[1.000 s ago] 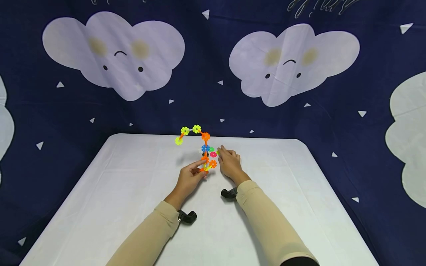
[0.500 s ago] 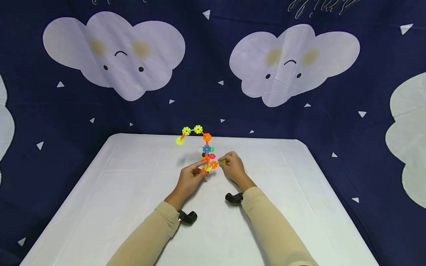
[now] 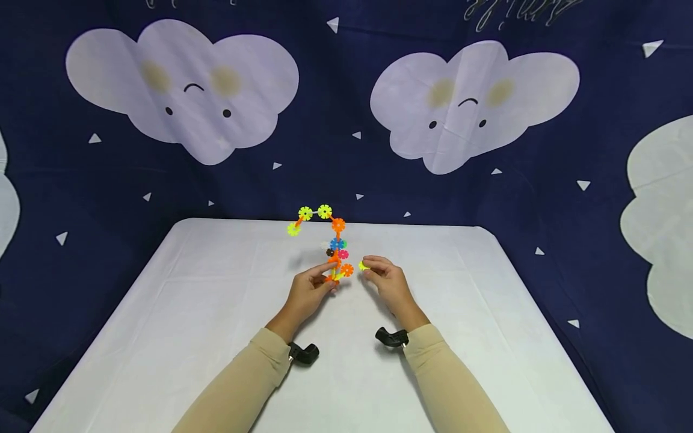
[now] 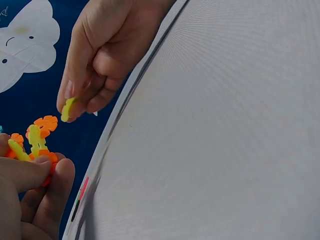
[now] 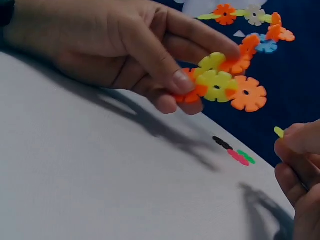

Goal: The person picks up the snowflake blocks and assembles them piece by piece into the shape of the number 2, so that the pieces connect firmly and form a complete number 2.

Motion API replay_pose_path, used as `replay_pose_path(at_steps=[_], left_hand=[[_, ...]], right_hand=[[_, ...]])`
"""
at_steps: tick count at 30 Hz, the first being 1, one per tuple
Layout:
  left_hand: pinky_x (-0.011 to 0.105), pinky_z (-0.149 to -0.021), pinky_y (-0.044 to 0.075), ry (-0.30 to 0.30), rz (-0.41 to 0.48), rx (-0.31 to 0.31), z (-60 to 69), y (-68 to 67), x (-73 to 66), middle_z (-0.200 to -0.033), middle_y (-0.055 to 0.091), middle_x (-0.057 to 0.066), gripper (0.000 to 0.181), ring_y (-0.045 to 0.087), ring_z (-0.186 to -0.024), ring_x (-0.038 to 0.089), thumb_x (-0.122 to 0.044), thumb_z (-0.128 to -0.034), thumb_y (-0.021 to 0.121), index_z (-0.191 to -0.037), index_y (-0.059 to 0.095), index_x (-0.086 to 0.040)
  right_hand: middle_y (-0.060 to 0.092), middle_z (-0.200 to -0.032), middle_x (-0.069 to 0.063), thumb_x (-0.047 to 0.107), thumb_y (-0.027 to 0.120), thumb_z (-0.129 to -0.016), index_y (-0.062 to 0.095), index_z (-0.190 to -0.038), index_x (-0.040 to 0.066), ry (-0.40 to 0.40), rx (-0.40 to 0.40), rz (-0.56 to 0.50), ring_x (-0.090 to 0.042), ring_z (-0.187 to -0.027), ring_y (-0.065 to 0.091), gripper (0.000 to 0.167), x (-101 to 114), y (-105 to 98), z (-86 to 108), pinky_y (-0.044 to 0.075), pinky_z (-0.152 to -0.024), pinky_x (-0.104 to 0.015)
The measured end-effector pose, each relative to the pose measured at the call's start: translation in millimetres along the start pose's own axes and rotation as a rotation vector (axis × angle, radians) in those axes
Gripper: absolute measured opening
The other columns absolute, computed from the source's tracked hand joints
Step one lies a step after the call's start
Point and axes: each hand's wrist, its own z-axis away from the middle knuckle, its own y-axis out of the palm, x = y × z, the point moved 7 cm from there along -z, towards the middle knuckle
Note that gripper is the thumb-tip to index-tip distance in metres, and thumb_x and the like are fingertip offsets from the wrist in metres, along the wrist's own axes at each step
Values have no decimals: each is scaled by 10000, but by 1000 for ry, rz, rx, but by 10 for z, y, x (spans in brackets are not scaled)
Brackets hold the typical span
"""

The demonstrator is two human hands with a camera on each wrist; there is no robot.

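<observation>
My left hand point(image 3: 304, 296) grips the lower end of a chain of snowflake discs point(image 3: 338, 225) between thumb and fingers, above the white table. The chain rises through orange and blue discs and bends left to yellow ones. At its bottom, yellow discs point(image 5: 216, 86) join orange ones point(image 5: 248, 94). To the right, my right hand point(image 3: 391, 287) pinches a single yellow snowflake disc point(image 4: 68, 110) between thumb and fingertips. That disc is apart from the chain, a short gap from its orange end disc point(image 3: 348, 270).
Loose black point(image 5: 222, 143), pink point(image 5: 238, 157) and green point(image 5: 246, 156) discs lie on the white table point(image 3: 216, 337) behind the chain. A whitish disc point(image 3: 325, 245) shows left of them. A dark blue cloth with clouds point(image 3: 335, 108) hangs beyond the table's far edge.
My right hand has drawn back from the loose discs toward me and to the right, bringing the yellow disc with it. My left hand and the chain have hardly moved.
</observation>
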Motion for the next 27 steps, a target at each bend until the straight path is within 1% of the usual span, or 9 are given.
replay_pose_path(at_steps=[3, 6, 10, 14, 17, 19, 21, 26, 27], left_hand=[[230, -709, 588, -2, -12, 8, 4, 13, -4, -1164, 734, 185, 448, 701, -799, 275, 164, -896, 738, -1302, 741, -25], [237, -709, 587, -2, -29, 16, 4, 21, -6, -1079, 734, 201, 440, 693, -780, 262, 164, -903, 728, -1299, 742, -25], [245, -705, 587, 7, -44, 27, 2, 26, -12, -1002, 728, 203, 419, 696, -756, 263, 142, -920, 724, -1303, 739, -24], [246, -687, 583, 18, -58, 32, 4, 25, -18, -935, 730, 180, 416, 697, -737, 270, 130, -918, 731, -1302, 740, -28], [253, -671, 585, 23, -62, 36, 5, 27, -23, -976, 739, 165, 419, 698, -732, 274, 137, -917, 728, -1301, 741, -31], [258, -662, 585, 27, -68, 40, 1, 32, -22, -1059, 748, 147, 416, 694, -727, 270, 140, -915, 730, -1293, 746, -34], [259, -646, 580, 27, -78, 46, 0, 36, -20, -1075, 749, 123, 417, 688, -718, 257, 145, -915, 727, -1286, 753, -44], [257, -635, 573, 41, -132, 70, 4, 52, -21, -988, 755, 92, 422, 683, -695, 233, 146, -914, 733, -1276, 765, -67], [259, -637, 576, 50, -145, 74, 4, 55, -25, -1002, 757, 96, 423, 683, -693, 234, 151, -912, 732, -1273, 766, -68]], right_hand=[[640, -1333, -225, -97, 733, -948, 726, -1196, -122, -15, 10, -63, -284, -1191, 617, 250, 19, 1, 10, 542, -961, -233], [648, -1306, -241, -128, 741, -924, 725, -1182, -132, -44, 25, -93, -251, -1116, 642, 259, 52, 16, 23, 559, -930, -241], [668, -1263, -235, -155, 752, -899, 740, -1142, -130, -67, 34, -102, -220, -1055, 656, 244, 80, 33, 39, 570, -905, -245], [675, -1242, -253, -123, 779, -895, 739, -1124, -137, -80, 46, -79, -224, -1064, 659, 233, 80, 45, 45, 563, -916, -242], [677, -1237, -268, -89, 798, -895, 738, -1126, -135, -82, 61, -66, -226, -1061, 663, 244, 76, 50, 44, 564, -914, -243], [677, -1236, -273, -81, 802, -895, 739, -1136, -128, -75, 73, -69, -221, -1047, 664, 254, 73, 53, 45, 566, -908, -243], [679, -1234, -273, -88, 797, -896, 737, -1149, -125, -65, 85, -69, -210, -1018, 662, 262, 66, 55, 43, 570, -885, -237], [704, -1194, -252, -108, 780, -902, 749, -1153, -104, -44, 115, -53, -213, -960, 655, 253, 57, 55, 47, 571, -824, -227], [711, -1184, -246, -99, 783, -904, 751, -1150, -100, -42, 121, -45, -218, -961, 661, 249, 56, 57, 45, 572, -821, -228]])
